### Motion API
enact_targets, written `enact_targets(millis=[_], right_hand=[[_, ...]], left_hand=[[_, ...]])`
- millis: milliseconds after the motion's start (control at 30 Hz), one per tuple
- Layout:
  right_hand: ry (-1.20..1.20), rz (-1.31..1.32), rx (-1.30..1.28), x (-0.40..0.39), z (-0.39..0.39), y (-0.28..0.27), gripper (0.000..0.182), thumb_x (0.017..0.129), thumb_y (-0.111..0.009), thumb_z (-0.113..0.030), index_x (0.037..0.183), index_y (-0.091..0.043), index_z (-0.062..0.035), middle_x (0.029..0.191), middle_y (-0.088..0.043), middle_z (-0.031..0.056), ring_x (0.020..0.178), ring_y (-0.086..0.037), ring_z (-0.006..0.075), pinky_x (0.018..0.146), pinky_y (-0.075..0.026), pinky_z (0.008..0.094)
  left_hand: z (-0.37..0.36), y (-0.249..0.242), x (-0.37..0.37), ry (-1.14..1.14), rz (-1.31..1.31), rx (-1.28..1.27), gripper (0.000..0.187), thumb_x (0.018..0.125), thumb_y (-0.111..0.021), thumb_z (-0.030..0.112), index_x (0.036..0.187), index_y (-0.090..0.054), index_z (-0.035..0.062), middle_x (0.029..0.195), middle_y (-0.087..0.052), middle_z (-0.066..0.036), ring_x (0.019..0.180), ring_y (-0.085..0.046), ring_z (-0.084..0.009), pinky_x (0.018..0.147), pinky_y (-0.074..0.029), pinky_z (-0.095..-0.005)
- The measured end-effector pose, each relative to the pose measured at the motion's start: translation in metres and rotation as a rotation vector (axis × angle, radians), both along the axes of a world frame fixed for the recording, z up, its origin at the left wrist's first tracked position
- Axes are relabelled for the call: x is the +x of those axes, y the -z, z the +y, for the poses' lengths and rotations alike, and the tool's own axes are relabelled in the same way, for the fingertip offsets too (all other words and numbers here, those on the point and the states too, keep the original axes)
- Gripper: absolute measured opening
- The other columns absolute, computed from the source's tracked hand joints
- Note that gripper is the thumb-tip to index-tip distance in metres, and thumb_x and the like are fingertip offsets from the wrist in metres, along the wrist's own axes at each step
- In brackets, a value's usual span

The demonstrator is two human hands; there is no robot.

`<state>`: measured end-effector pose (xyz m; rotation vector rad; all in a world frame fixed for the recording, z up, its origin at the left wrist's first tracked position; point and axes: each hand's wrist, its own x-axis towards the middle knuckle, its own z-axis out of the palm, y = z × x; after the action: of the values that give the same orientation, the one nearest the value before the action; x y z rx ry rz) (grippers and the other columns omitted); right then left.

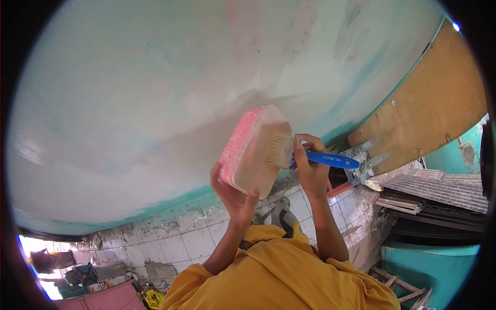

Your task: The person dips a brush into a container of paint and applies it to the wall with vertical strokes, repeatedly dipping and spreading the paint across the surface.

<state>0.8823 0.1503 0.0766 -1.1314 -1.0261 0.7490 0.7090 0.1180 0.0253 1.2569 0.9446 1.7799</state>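
Observation:
My left hand [235, 199] grips the lower end of a pink plastic tub [240, 139], tilted so its pale inside faces right. White smears mark the tub's outer side. In my right hand [311, 165] is a wide paintbrush with a blue handle [333, 159], its fingers closed near the ferrule. The brush's light bristles [278, 150] overlap the tub's inside in this view. Both hands are in front of a wall [155, 103] with patchy white and grey-green paint, and the tub throws a shadow on it.
Below is a dirty white tiled floor [170, 243]. A brown board [413, 98] leans at the right, near stacked corrugated sheets [436, 188] and a turquoise tank-like block [429, 268]. A paint-spattered stool-like object [356, 168] stands behind my right hand. Clutter lies near a pink surface [103, 297] at lower left.

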Motion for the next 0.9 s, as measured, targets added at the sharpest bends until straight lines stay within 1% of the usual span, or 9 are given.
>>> enact_targets(millis=[133,367,467,533,667,733,767,800,900], right_hand=[[0.053,-0.241,0.011,-0.004,0.000,0.007,0.019,0.099,-0.072,-0.016,0.111,-0.067,-0.0027,0.068,-0.062,0.0004,0.059,-0.056,0.0058,0.055,-0.044,0.0242],[0.102,-0.211,0.006,0.005,-0.007,0.016,0.016,0.100,-0.069,-0.015,0.107,-0.067,-0.0009,0.067,-0.061,0.0000,0.060,-0.054,0.0046,0.054,-0.041,0.0239],[0.138,-0.156,-0.004,0.011,-0.012,0.019,0.015,0.100,-0.069,-0.014,0.106,-0.066,-0.0001,0.068,-0.059,-0.0020,0.060,-0.051,0.0036,0.054,-0.039,0.0232],[0.180,-0.120,0.069,0.012,-0.014,0.022,0.015,0.100,-0.068,-0.014,0.106,-0.067,0.0000,0.072,-0.058,-0.0024,0.061,-0.048,0.0026,0.054,-0.036,0.0222],[0.275,-0.024,0.091,0.033,-0.009,0.034,0.018,0.101,-0.068,-0.018,0.109,-0.067,-0.0017,0.077,-0.059,-0.0006,0.060,-0.049,0.0038,0.054,-0.039,0.0224],[0.283,0.320,-0.148,0.038,-0.009,0.013,0.014,0.102,-0.066,-0.018,0.108,-0.068,-0.0059,0.086,-0.063,-0.0009,0.069,-0.057,0.0049,0.056,-0.044,0.0211],[0.232,0.408,-0.170,0.048,-0.002,0.009,0.019,0.101,-0.068,-0.020,0.115,-0.067,-0.0081,0.090,-0.063,-0.0005,0.070,-0.060,0.0068,0.054,-0.048,0.0227],[0.230,0.407,-0.150,0.055,0.004,0.004,0.019,0.101,-0.068,-0.020,0.115,-0.067,-0.0081,0.090,-0.063,-0.0005,0.070,-0.060,0.0068,0.054,-0.048,0.0227],[0.151,0.370,0.076,0.069,0.034,-0.046,0.039,0.098,-0.073,-0.024,0.131,-0.062,-0.0069,0.092,-0.064,0.0029,0.083,-0.062,0.0098,0.065,-0.052,0.0253]], left_hand=[[-0.007,0.006,0.001,0.034,0.107,0.045,0.110,0.084,-0.084,0.036,0.159,-0.010,0.0043,0.152,-0.024,-0.015,0.145,-0.030,-0.0297,0.119,-0.029,-0.0493],[-0.008,0.012,-0.002,0.047,0.105,0.038,0.110,0.085,-0.084,0.035,0.159,-0.009,0.0040,0.153,-0.024,-0.016,0.145,-0.030,-0.0301,0.119,-0.030,-0.0495],[-0.007,0.010,-0.003,0.019,0.114,0.012,0.111,0.085,-0.084,0.035,0.159,-0.009,0.0034,0.153,-0.023,-0.016,0.145,-0.029,-0.0296,0.119,-0.029,-0.0489],[-0.008,0.006,-0.002,0.055,0.020,-0.043,0.110,0.085,-0.084,0.038,0.159,-0.010,0.0019,0.153,-0.023,-0.016,0.146,-0.028,-0.0291,0.120,-0.028,-0.0482],[-0.007,0.015,0.000,0.028,0.023,-0.014,0.109,0.086,-0.083,0.039,0.159,-0.011,0.0010,0.155,-0.022,-0.016,0.146,-0.028,-0.0294,0.120,-0.027,-0.0478],[-0.006,0.015,-0.001,-0.007,0.023,-0.047,0.107,0.088,-0.081,0.039,0.160,-0.012,0.0013,0.156,-0.023,-0.017,0.147,-0.028,-0.0299,0.121,-0.026,-0.0477],[-0.005,0.013,0.000,-0.006,0.021,-0.026,0.107,0.088,-0.081,0.039,0.160,-0.012,0.0013,0.156,-0.023,-0.017,0.147,-0.028,-0.0299,0.121,-0.026,-0.0477],[-0.005,0.011,0.002,0.006,-0.030,-0.034,0.107,0.088,-0.081,0.039,0.160,-0.011,0.0015,0.156,-0.024,-0.017,0.146,-0.028,-0.0300,0.121,-0.026,-0.0476],[-0.002,0.010,0.000,0.006,-0.088,-0.031,0.106,0.089,-0.080,0.040,0.161,-0.011,0.0017,0.156,-0.025,-0.017,0.146,-0.029,-0.0302,0.121,-0.025,-0.0475]])
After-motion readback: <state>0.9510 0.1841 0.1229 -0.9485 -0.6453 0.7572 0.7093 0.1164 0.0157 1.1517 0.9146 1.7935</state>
